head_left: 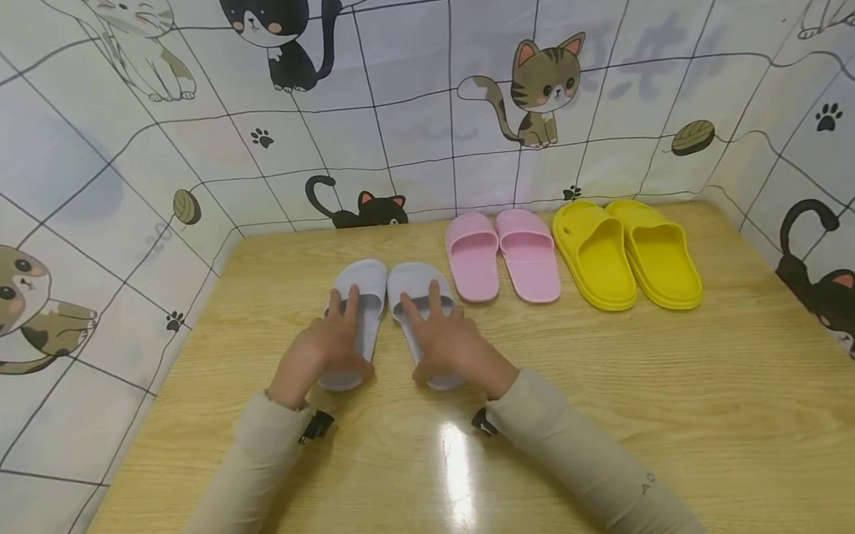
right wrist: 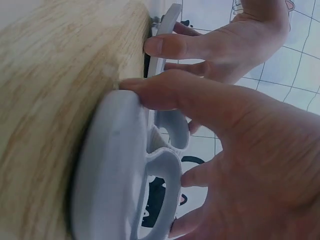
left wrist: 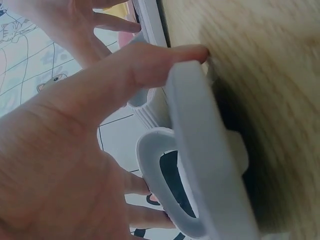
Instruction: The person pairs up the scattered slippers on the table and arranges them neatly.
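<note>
A pair of white slide slippers lies side by side on the wooden table, toes toward the back wall. My left hand [head_left: 329,341] spans the left white slipper [head_left: 362,275], its fingers spread over the strap. In the left wrist view, that thumb presses the heel edge [left wrist: 190,75], close to the tabletop. Over the right white slipper [head_left: 415,277], my right hand [head_left: 447,341] has its fingers on the strap and its thumb at the inner heel side. The right wrist view shows this thumb against the heel, with fingertips touching the strap [right wrist: 170,170]. Both palms hide part of the footbeds.
Right of the white pair stand pink slippers [head_left: 529,252], then yellow slippers [head_left: 597,257], toes also toward the wall. The wooden table [head_left: 615,386] meets a cat-patterned cloth [head_left: 422,126] at the back and sides. Small black devices [head_left: 316,426] sit at the sleeve cuffs.
</note>
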The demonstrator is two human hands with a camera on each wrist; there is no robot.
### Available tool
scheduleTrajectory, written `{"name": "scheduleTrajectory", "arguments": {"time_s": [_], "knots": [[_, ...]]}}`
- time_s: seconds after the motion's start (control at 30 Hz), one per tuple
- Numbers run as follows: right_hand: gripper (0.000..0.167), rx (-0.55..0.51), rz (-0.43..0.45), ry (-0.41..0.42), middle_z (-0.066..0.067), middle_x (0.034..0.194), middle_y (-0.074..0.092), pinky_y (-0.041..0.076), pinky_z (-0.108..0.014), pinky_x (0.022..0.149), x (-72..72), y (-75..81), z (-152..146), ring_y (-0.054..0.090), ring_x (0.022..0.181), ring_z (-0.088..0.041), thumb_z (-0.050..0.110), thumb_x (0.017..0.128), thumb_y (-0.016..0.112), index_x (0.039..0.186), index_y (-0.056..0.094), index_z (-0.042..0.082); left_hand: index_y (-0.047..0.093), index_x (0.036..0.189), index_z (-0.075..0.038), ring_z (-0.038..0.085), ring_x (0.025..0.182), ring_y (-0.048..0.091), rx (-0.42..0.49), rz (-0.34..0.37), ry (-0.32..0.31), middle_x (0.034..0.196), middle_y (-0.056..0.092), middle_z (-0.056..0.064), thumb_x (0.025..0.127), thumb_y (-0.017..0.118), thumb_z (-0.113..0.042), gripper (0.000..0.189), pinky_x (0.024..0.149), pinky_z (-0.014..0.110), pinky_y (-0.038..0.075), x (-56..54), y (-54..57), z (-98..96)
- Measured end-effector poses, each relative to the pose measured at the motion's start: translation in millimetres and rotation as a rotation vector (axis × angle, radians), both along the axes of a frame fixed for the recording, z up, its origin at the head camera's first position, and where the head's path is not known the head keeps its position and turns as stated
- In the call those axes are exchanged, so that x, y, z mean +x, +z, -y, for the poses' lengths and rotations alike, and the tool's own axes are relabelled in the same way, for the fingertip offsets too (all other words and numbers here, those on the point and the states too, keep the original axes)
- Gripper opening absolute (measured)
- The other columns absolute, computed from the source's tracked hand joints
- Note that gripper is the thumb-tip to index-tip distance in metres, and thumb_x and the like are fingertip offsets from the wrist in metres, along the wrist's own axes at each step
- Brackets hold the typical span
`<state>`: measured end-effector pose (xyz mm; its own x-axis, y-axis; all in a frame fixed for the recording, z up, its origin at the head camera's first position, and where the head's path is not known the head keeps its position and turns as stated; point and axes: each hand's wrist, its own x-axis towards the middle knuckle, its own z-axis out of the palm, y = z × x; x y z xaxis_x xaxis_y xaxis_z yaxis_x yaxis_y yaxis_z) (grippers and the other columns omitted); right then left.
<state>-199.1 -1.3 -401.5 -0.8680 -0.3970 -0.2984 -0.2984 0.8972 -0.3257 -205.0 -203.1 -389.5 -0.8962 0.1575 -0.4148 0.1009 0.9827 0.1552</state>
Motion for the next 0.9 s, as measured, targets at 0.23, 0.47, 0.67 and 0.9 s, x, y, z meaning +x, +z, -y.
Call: {"name": "scheduleTrajectory", "arguments": {"time_s": [0.23, 0.47, 0.67, 0.9], "knots": [[0.129, -0.024, -0.022, -0.041, -0.029, 0.171, -0.01, 0.039, -0.07, 0.112, -4.8, -3.6, 4.6, 0.027, 0.146, -0.065, 0.041, 0.075, 0.088, 0.168, 0.001, 0.025, -0.016, 0.163, -0.005, 0.071, 0.141, 0.026, 0.023, 0.019, 0.017, 0.168, -0.014, 0.035, 0.073, 0.088, -0.047, 0.144, 0.111, 0.075, 0.036, -3.1, -1.2, 3.7], [0.127, 0.008, -0.044, -0.072, -0.032, 0.17, -0.007, 0.043, -0.069, 0.109, -18.3, -3.0, 12.7, 0.029, 0.143, -0.068, 0.045, 0.077, 0.086, 0.168, 0.002, 0.022, -0.016, 0.163, -0.005, 0.072, 0.143, 0.019, 0.038, -0.007, 0.024, 0.168, -0.012, 0.035, 0.074, 0.089, -0.047, 0.144, 0.114, 0.075, 0.031, -9.9, -3.8, 3.2], [0.123, 0.064, -0.043, -0.071, -0.033, 0.169, -0.005, 0.049, -0.065, 0.105, -32.4, -1.0, 20.4, 0.033, 0.14, -0.068, 0.045, 0.079, 0.084, 0.168, 0.002, 0.02, -0.014, 0.163, -0.002, 0.072, 0.142, 0.021, 0.036, -0.026, 0.003, 0.167, -0.009, 0.038, 0.074, 0.088, -0.05, 0.144, 0.115, 0.075, 0.03, -21.3, -4.6, 2.7], [0.121, 0.069, -0.052, -0.067, -0.035, 0.169, -0.004, 0.049, -0.065, 0.106, -49.2, 1.0, 24.9, 0.038, 0.137, -0.068, 0.044, 0.082, 0.083, 0.168, 0.002, 0.018, -0.014, 0.163, 0.0, 0.071, 0.144, 0.021, 0.009, -0.019, -0.017, 0.167, -0.008, 0.038, 0.077, 0.084, -0.053, 0.141, 0.113, 0.074, 0.034, -42.1, -6.9, 1.2]]}}
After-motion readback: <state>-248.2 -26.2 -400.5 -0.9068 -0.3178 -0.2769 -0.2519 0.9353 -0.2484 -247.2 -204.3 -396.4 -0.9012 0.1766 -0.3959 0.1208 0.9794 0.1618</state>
